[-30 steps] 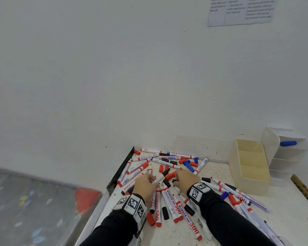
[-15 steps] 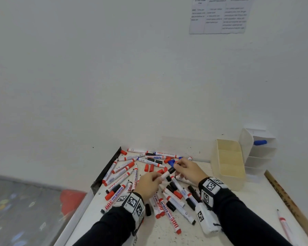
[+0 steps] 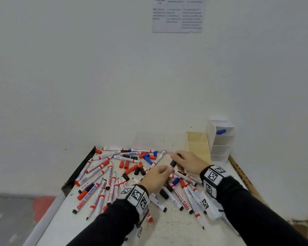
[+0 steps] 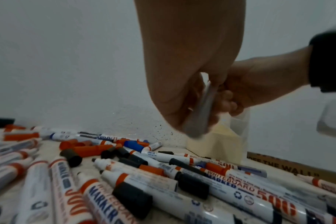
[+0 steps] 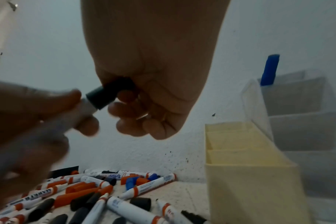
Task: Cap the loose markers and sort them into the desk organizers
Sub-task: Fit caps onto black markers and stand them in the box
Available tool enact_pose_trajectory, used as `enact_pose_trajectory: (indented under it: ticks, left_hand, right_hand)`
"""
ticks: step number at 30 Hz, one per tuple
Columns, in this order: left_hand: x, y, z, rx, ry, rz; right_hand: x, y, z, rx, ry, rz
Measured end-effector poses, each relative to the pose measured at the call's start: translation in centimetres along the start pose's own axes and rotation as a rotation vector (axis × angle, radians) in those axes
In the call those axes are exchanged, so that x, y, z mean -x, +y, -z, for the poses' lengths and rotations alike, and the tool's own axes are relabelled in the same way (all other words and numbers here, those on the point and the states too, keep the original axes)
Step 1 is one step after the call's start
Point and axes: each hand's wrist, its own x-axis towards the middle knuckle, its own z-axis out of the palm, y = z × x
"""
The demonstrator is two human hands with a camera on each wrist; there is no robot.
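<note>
The white-barrelled whiteboard marker [image 5: 86,109] is being held in the air above the pile, gripped between both hands at about the centre of the head view. The left hand [image 3: 156,177] is curling its fingers [image 5: 86,125] round the barrel, while the right hand [image 3: 188,162] is pinching a black plastic cap [image 5: 109,96] that is sitting over the marker's tip; whether the cap is fully seated cannot be told. The two hands are almost touching, the right one lying at roughly 2 o'clock from the left. Below them, the scattered loose markers with red, black and blue caps [image 3: 103,176] are lying across the white desk top [image 3: 167,231], spreading from 9 o'clock round to 5 o'clock of the hands, with separate red, black and blue caps mixed in. The cream plastic compartment organizer [image 3: 197,148] is standing against the wall at about 1 o'clock from the right hand, close beside it. Just to its right, the white stepped organizer [image 3: 220,142] is standing with one blue-capped marker [image 3: 220,131] poking out of its top tier. A printed paper sheet [image 3: 178,15] is hanging on the wall at 12 o'clock, well above the desk.
</note>
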Motion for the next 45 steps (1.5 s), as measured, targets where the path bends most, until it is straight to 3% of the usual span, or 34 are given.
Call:
enact_pose_trajectory:
  ticks: [2, 5, 9, 13, 18, 24, 27, 30, 39, 43, 45]
  left_hand:
    - [-0.4, 0.1, -0.8, -0.105, 0.0, 0.013]
    - [-1.2, -0.4, -1.9, -0.283, 0.103, 0.175]
    - [-1.4, -0.9, -3.4, -0.567, -0.098, 0.294]
    - [-1.6, -1.4, -4.2, -0.616, -0.174, 0.318]
    - [-2.2, -2.1, -4.8, -0.707, -0.111, 0.301]
    - [-2.6, -2.7, -4.5, -0.565, 0.03, 0.328]
    - [-2.5, -2.0, -4.0, -0.428, 0.094, 0.352]
    - [-2.4, -1.7, -3.3, -0.31, 0.15, 0.357]
    - [-1.7, -3.0, 0.7, -0.102, 0.204, 0.357]
    - [-1.5, -3.9, 2.1, -0.128, 0.216, 0.333]
    - [-1.3, -4.1, 2.5, -0.138, 0.247, 0.33]
  right_hand:
    - [0.2, 0.6, 1.0, 0.009, 0.088, -0.002]
    - [0.2, 1.4, 2.9, -0.098, 0.369, -0.026]
    - [-0.2, 2.1, 5.4, -0.186, 0.715, 0.006]
    - [-0.5, 3.0, 6.8, -0.108, 0.814, 0.046]
    - [-0.4, 3.7, 7.3, -0.053, 0.921, 0.1]
    - [1.0, 4.5, 8.3, 0.002, 1.122, 0.147]
    - [1.5, 4.8, 9.1, 0.061, 1.153, 0.174]
    - [1.8, 5.5, 9.0, 0.13, 1.095, 0.153]
    - [1.1, 8.7, 7.3, -0.062, 0.954, -0.178]
    - [0.3, 9.4, 6.8, -0.012, 0.803, -0.295]
    - [0.4, 8.8, 6.4, 0.07, 0.842, -0.29]
